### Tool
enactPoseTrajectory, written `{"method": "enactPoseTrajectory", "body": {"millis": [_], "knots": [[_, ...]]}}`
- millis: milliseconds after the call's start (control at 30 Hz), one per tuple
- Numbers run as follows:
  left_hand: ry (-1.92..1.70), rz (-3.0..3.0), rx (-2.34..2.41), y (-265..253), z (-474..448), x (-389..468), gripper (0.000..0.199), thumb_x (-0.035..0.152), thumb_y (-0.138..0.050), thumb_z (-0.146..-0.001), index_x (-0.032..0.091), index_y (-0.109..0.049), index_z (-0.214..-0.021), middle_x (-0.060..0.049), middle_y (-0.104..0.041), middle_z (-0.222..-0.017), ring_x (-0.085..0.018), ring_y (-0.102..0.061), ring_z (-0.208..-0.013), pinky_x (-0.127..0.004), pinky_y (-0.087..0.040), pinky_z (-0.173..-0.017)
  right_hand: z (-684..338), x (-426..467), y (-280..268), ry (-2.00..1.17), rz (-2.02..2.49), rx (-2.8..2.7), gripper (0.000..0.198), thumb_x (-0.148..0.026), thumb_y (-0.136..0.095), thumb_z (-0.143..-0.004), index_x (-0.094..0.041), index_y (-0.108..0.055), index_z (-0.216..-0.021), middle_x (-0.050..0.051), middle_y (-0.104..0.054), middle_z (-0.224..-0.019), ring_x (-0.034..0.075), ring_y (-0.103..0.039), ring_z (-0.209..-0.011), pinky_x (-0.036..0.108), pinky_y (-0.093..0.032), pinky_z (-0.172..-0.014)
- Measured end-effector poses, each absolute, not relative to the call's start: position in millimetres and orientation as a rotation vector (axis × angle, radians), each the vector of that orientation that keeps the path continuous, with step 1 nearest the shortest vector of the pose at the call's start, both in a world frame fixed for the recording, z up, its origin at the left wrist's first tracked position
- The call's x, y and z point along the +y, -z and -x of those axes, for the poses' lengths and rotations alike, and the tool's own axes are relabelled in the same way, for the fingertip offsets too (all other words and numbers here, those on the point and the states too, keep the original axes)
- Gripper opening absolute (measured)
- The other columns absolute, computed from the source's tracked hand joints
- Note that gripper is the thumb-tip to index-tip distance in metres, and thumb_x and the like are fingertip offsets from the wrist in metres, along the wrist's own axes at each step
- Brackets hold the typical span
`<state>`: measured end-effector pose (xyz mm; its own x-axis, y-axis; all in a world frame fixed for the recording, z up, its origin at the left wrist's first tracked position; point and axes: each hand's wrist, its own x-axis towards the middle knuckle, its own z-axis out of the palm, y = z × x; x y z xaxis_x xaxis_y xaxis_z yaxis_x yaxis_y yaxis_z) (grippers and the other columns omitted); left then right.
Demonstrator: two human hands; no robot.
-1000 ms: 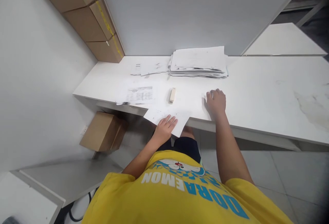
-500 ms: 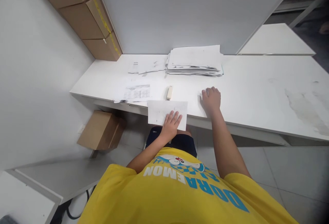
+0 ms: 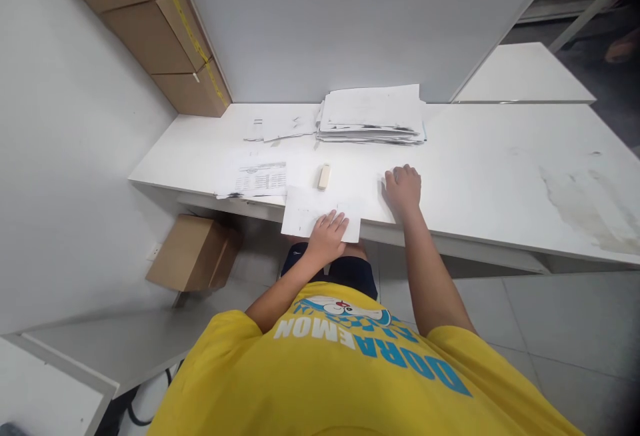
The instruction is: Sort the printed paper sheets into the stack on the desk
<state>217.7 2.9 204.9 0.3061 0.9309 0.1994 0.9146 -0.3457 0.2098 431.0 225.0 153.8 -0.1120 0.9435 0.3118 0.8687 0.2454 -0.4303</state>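
My left hand [image 3: 327,236] lies flat with fingers stretched out on a white sheet of paper [image 3: 299,215], whose lower part sticks out over the table's front edge. A few small dark marks show on the sheet. Just beyond it rests a small cream-coloured oblong block [image 3: 324,177], its kind unclear. To the right, my right hand [image 3: 405,191] is on the tabletop with curled fingers; whatever they hold, if anything, is hidden. Left of the sheet is a printed paper [image 3: 263,179] with a table of text.
A thick stack of papers [image 3: 370,109] stands at the back against the grey panel [image 3: 325,23], with loose sheets [image 3: 287,128] beside it. Cardboard boxes [image 3: 193,93] are piled at the left, and another box [image 3: 183,253] is below the white table [image 3: 475,156].
The sheet under my left hand has slid a little farther onto the table, and now reaches less far over the edge. My right hand stays curled in about the same place.
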Motion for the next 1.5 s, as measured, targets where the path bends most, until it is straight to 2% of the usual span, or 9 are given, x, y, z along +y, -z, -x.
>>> {"method": "enactPoseTrajectory", "body": {"millis": [367, 600, 800, 1033, 1200, 1300, 1367, 1500], "knots": [[-0.353, -2.504, 1.763, -216.0, -230.5, 9.9, 0.052, 0.02, -0.053, -0.087, 0.009, -0.056, -0.138, -0.016, -0.054, -0.147, -0.033, -0.044, -0.142, -0.049, -0.038, -0.115, -423.1, 221.4, -160.0, -0.246, 1.696, -1.881, 0.046, -0.042, -0.031, -0.098, -0.012, -0.063, -0.114, 0.023, -0.054, -0.133, 0.035, -0.041, -0.128, 0.056, -0.028, -0.107], [-0.314, -2.494, 1.755, -228.4, -245.8, 13.2, 0.052, 0.019, -0.047, -0.091, 0.013, -0.052, -0.142, -0.013, -0.053, -0.149, -0.032, -0.046, -0.14, -0.046, -0.041, -0.111, -422.1, 221.0, -160.2, -0.274, 1.697, -1.874, 0.044, -0.043, -0.032, -0.098, -0.014, -0.061, -0.114, 0.023, -0.053, -0.133, 0.037, -0.04, -0.128, 0.06, -0.028, -0.105], [-0.173, -2.402, 1.757, -251.3, -254.1, 17.2, 0.051, 0.018, -0.04, -0.095, 0.011, -0.049, -0.145, -0.014, -0.055, -0.147, -0.031, -0.051, -0.136, -0.044, -0.042, -0.11, -420.6, 218.9, -164.2, -0.256, 1.69, -1.898, 0.045, -0.043, -0.031, -0.099, -0.014, -0.061, -0.116, 0.024, -0.052, -0.134, 0.036, -0.04, -0.13, 0.058, -0.028, -0.107], [-0.218, -2.44, 1.736, -258.0, -250.5, 23.5, 0.052, 0.017, -0.041, -0.094, 0.012, -0.048, -0.145, -0.014, -0.049, -0.152, -0.031, -0.047, -0.139, -0.045, -0.039, -0.113, -419.3, 217.8, -166.3, -0.272, 1.729, -1.874, 0.046, -0.041, -0.032, -0.099, -0.012, -0.058, -0.123, 0.023, -0.049, -0.142, 0.036, -0.037, -0.135, 0.057, -0.027, -0.109], [-0.203, -2.458, 1.662, -253.3, -257.8, 33.6, 0.053, 0.017, -0.042, -0.094, 0.012, -0.047, -0.146, -0.013, -0.048, -0.152, -0.03, -0.046, -0.14, -0.043, -0.039, -0.113, -419.4, 220.1, -163.1, -0.275, 1.713, -1.842, 0.045, -0.04, -0.033, -0.098, -0.012, -0.06, -0.121, 0.024, -0.051, -0.139, 0.035, -0.039, -0.132, 0.057, -0.027, -0.11], [-0.197, -2.407, 1.593, -250.4, -262.3, 42.5, 0.054, 0.018, -0.041, -0.096, 0.013, -0.043, -0.149, -0.012, -0.045, -0.155, -0.028, -0.041, -0.145, -0.043, -0.036, -0.117, -419.8, 221.4, -163.1, -0.255, 1.695, -1.826, 0.043, -0.04, -0.033, -0.098, -0.015, -0.06, -0.119, 0.022, -0.054, -0.136, 0.035, -0.041, -0.129, 0.058, -0.029, -0.107], [-0.194, -2.35, 1.523, -254.7, -256.3, 48.3, 0.059, 0.027, -0.046, -0.096, 0.017, -0.037, -0.153, -0.01, -0.037, -0.16, -0.029, -0.033, -0.149, -0.045, -0.031, -0.121, -420.1, 221.7, -164.8, -0.236, 1.677, -1.83, 0.042, -0.04, -0.033, -0.097, -0.015, -0.061, -0.116, 0.021, -0.056, -0.131, 0.035, -0.044, -0.125, 0.058, -0.031, -0.106], [-0.235, -2.287, 1.075, -284.8, -213.7, 58.4, 0.092, 0.054, -0.066, -0.086, 0.029, -0.018, -0.16, -0.002, -0.014, -0.168, -0.028, -0.014, -0.156, -0.043, -0.022, -0.126, -420.3, 221.1, -169.6, -0.225, 1.68, -1.87, 0.043, -0.04, -0.032, -0.098, -0.013, -0.062, -0.112, 0.022, -0.058, -0.125, 0.033, -0.048, -0.121, 0.053, -0.034, -0.105]]}}
